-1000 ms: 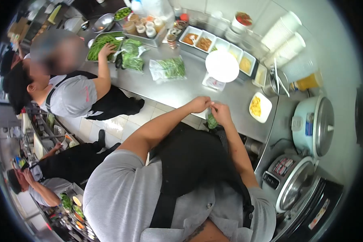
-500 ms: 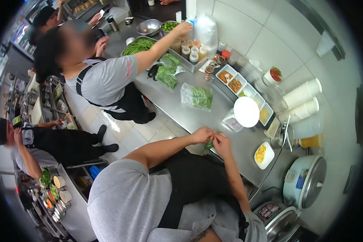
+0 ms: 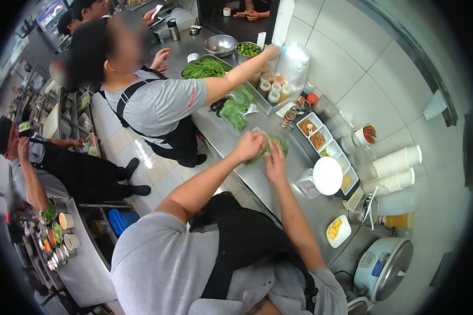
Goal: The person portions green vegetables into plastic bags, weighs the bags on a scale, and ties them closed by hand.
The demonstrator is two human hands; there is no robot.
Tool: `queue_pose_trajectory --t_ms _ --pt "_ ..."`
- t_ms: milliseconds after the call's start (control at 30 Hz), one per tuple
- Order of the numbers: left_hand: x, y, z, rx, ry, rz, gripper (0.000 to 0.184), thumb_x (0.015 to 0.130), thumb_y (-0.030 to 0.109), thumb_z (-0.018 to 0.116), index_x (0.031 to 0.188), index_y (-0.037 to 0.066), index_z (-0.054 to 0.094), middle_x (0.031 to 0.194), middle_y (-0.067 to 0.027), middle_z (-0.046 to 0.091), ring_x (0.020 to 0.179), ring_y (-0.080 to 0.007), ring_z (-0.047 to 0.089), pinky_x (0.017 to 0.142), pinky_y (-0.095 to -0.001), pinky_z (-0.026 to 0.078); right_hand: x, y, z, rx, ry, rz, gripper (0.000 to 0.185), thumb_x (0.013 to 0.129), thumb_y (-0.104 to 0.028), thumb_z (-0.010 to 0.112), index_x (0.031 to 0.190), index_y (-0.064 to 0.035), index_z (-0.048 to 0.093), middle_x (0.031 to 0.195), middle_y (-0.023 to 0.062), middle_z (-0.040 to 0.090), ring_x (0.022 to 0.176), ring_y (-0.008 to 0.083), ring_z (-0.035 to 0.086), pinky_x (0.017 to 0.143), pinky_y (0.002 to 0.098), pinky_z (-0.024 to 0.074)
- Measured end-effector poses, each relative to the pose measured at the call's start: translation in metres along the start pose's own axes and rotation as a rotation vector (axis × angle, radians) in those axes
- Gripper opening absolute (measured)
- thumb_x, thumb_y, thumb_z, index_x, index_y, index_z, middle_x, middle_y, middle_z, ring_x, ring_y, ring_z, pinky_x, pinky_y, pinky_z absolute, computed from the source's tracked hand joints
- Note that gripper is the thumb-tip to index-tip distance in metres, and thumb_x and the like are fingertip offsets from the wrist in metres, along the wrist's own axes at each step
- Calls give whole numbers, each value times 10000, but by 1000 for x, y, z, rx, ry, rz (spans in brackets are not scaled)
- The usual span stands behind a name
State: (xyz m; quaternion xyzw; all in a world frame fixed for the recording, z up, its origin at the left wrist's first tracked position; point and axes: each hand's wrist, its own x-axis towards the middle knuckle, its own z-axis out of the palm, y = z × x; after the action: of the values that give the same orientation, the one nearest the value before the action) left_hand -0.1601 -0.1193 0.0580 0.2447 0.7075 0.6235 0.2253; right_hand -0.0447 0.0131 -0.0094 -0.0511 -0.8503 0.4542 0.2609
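A clear plastic bag of cut green vegetables (image 3: 282, 143) lies on the steel counter under both my hands. My left hand (image 3: 251, 145) is closed, its knuckles up, over the bag's left side; what its fingers hold is hidden. Beside it, my right hand (image 3: 275, 161) has its fingers stretched out over the front of the bag, touching or just above it. Some green shows between the two hands. Farther up the counter sits a second bag of green vegetables (image 3: 235, 111).
At the right stand a white round lid (image 3: 328, 176) on a clear container, a row of seasoning trays (image 3: 318, 139) and a white dish of yellow food (image 3: 338, 231). A co-worker's arm (image 3: 231, 79) reaches over sauce bottles (image 3: 274, 95). Beyond is a tray of green beans (image 3: 207, 68).
Both my hands have moved forward from the counter's near edge, where they pinched a small green item, to the bag of vegetables. My right hand's fingers have straightened. The view has shifted.
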Motion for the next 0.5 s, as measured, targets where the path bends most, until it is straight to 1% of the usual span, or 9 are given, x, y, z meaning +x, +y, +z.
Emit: queue_pose_trajectory --t_ms 67,100,200,267,300,367,400,467,500 --pt "30 -23 -15 254 182 167 416 1037 305 517 746 27 622 559 -26 579 479 -139 517 492 -316 426 1 5 23 -453 -43 -12 490 914 -183 655 1387 -68 603 1518 207 424 1345 390 451 1150 493 340" --pt "44 -25 -22 256 188 168 416 1037 305 517 746 27 622 559 -26 579 479 -139 517 492 -316 426 3 4 32 -451 -45 -17 490 914 -183 655 1387 -68 603 1518 207 424 1345 390 451 1150 493 340" --pt "82 -40 -36 96 207 66 402 1040 339 526 853 9 658 642 -53 635 555 -155 580 564 -337 480 3 19 52 -817 -141 -82 466 890 -171 657 1342 -58 629 1536 223 395 1385 407 403 1180 544 277" --pt "105 -65 -40 143 289 133 364 1031 323 529 1037 -2 692 858 -163 734 752 -313 692 736 -412 540 4 67 67 -961 -64 -110 403 851 -187 674 1236 -68 685 1451 194 505 1340 388 454 1183 580 240" --pt "107 -74 -42 144 290 134 364 1031 323 529 1037 -2 692 858 -163 734 752 -313 692 736 -412 540 7 69 63 -959 -63 -111 403 851 -187 674 1236 -68 685 1451 194 505 1340 388 454 1183 580 240" --pt "104 -89 -41 267 214 48 375 985 257 615 1283 28 629 1179 -238 693 1091 -347 670 967 -409 511 14 63 48 -856 -204 -25 344 834 -154 663 1163 -64 708 1282 153 634 1260 326 542 1123 535 352" --pt "96 -98 -42 267 206 50 375 985 257 615 1283 28 629 1179 -238 693 1091 -347 670 967 -409 511 14 57 36 -858 -200 -18 344 834 -154 663 1163 -64 708 1282 153 634 1260 326 542 1123 535 352" --pt "71 -115 -43 470 -238 305 522 909 237 729 1384 74 587 1349 -254 610 1289 -358 568 1085 -422 439 12 37 4 -470 112 -31 219 875 -80 603 1053 -60 729 1089 94 715 1082 352 635 998 459 465" --pt "57 -110 -37 466 -244 304 522 909 237 729 1384 74 587 1349 -254 610 1289 -358 568 1085 -422 439 5 34 -9 -474 113 -25 219 875 -80 603 1053 -60 729 1089 94 715 1082 352 635 998 459 465"
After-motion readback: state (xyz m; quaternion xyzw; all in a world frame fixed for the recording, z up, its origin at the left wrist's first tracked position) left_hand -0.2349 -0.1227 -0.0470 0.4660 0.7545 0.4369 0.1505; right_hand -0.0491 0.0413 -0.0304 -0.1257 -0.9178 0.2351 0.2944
